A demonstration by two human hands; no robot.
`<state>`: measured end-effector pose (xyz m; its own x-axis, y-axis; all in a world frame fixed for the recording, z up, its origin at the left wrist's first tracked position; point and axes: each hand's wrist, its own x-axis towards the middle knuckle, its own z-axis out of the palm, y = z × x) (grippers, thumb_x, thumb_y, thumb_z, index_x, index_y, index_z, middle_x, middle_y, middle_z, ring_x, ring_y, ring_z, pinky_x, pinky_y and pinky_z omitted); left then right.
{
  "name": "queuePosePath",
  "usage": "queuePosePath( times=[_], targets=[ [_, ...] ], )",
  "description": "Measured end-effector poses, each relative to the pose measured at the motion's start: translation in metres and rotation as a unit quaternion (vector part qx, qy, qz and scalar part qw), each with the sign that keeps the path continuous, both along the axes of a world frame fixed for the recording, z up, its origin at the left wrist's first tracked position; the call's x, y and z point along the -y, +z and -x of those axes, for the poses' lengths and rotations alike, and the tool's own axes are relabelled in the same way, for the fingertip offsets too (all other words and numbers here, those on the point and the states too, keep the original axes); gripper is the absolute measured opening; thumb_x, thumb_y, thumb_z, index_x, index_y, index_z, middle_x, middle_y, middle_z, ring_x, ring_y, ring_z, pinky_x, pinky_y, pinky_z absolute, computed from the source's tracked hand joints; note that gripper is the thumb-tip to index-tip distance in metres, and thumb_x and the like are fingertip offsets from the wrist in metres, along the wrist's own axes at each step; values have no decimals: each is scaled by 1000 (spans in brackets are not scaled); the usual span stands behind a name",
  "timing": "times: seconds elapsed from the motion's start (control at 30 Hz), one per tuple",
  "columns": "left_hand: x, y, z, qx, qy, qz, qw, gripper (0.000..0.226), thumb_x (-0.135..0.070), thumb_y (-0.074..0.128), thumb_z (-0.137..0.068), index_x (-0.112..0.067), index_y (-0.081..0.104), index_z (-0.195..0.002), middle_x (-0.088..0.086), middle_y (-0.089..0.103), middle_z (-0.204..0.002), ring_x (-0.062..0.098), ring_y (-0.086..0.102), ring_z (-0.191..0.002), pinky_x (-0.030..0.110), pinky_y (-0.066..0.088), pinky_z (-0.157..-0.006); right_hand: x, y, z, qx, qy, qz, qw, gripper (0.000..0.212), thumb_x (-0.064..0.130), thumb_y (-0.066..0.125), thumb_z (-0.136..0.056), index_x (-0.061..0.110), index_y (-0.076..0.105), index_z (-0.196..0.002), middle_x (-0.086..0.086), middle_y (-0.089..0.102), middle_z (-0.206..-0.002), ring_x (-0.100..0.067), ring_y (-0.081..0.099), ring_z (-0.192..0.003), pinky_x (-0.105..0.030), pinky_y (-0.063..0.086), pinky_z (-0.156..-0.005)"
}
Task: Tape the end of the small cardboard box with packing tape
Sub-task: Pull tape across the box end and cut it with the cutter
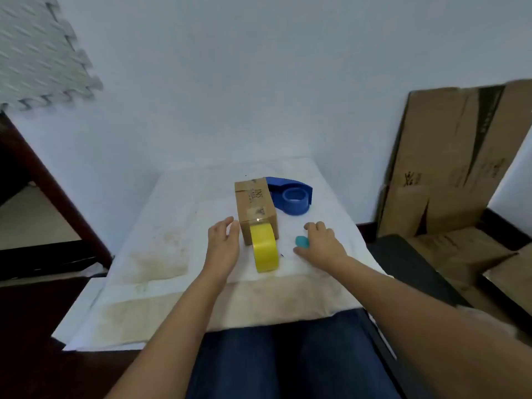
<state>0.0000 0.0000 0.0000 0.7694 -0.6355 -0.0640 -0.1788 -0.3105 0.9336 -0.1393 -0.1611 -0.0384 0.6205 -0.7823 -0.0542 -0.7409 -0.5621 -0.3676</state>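
A small cardboard box (254, 204) lies lengthwise on the white-covered table (161, 226). A yellow roll of packing tape (264, 247) stands on edge against the box's near end, with a shiny strip running up onto the box top. My left hand (224, 243) hovers with fingers apart just left of the box's near end, holding nothing. My right hand (322, 243) rests to the right of the box, over a small teal object (301, 241) beside its thumb; whether it grips that object I cannot tell.
A blue tape dispenser (292, 197) sits behind and right of the box. Flattened cardboard sheets (449, 156) lean on the wall at right, with more boxes (475, 263) below. A dark wooden frame (43, 182) stands at left. The white wall is close behind the table.
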Motion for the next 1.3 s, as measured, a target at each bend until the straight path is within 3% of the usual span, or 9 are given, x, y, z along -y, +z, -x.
queuePosePath(
  times=[0.17,0.3,0.47,0.57,0.7,0.8,0.93,1.1,1.3],
  targets=[
    [7,-10,0,-114,34,14,993,43,-51,37,-100,-12,52,-112,8,63,-107,20,67,-85,39,55,-90,8,-7,-4,-20,-12,45,999,42,34,54,-93,4,53,-123,-15,50,-122,-31,50,-110,-37,45,-88],
    [7,1,3,-213,-52,11,976,60,-55,33,-100,-5,66,-97,8,73,-82,19,70,-73,28,58,-67,10,-3,-12,99,-65,2,993,28,23,45,-97,-1,54,-108,-18,57,-109,-34,58,-91,-40,45,-77],
    [11,-1,1,-239,-115,2,964,47,-55,45,-96,-18,70,-111,5,78,-100,19,74,-93,28,58,-79,1,28,-33,281,-20,-72,957,29,17,36,-101,16,41,-130,-9,68,-94,-22,65,-68,-32,52,-67],
    [9,-6,0,-243,-153,5,958,32,-38,55,-98,-14,70,-111,3,80,-95,16,75,-91,27,56,-81,-6,49,-47,323,64,-25,944,28,8,37,-99,22,53,-117,-4,62,-92,-17,60,-73,-27,48,-65],
    [5,-7,-2,-230,-172,11,958,27,-36,59,-96,-15,75,-98,2,80,-92,14,75,-85,26,55,-79,-2,42,-68,244,149,11,958,19,22,47,-97,21,65,-104,-1,48,-103,-19,46,-98,-31,44,-82],
    [1,-5,-8,-233,-166,0,958,29,-37,61,-94,-13,76,-99,5,80,-95,16,74,-85,27,56,-78,5,32,-76,213,179,-9,961,17,36,55,-91,27,66,-101,0,49,-99,-19,46,-99,-36,45,-84],
    [-1,-3,-10,-242,-164,-10,956,31,-39,63,-92,-12,76,-101,5,80,-96,17,75,-89,29,57,-81,12,27,-79,234,201,-32,951,14,26,54,-94,23,67,-99,-4,53,-101,-18,45,-97,-25,36,-81],
    [3,-3,1,-220,-138,-15,965,28,-40,63,-92,-15,76,-91,4,80,-91,15,76,-84,26,59,-77,14,20,-80,206,201,-2,958,23,27,50,-97,28,64,-115,1,47,-108,-18,40,-102,-28,35,-89],
    [6,-1,6,-226,-104,-38,968,38,-41,63,-92,-5,74,-99,16,77,-102,28,74,-96,36,60,-86,12,28,-80,154,202,14,967,29,30,51,-97,27,58,-124,-5,46,-124,-23,37,-117,-38,39,-99]
  ],
)
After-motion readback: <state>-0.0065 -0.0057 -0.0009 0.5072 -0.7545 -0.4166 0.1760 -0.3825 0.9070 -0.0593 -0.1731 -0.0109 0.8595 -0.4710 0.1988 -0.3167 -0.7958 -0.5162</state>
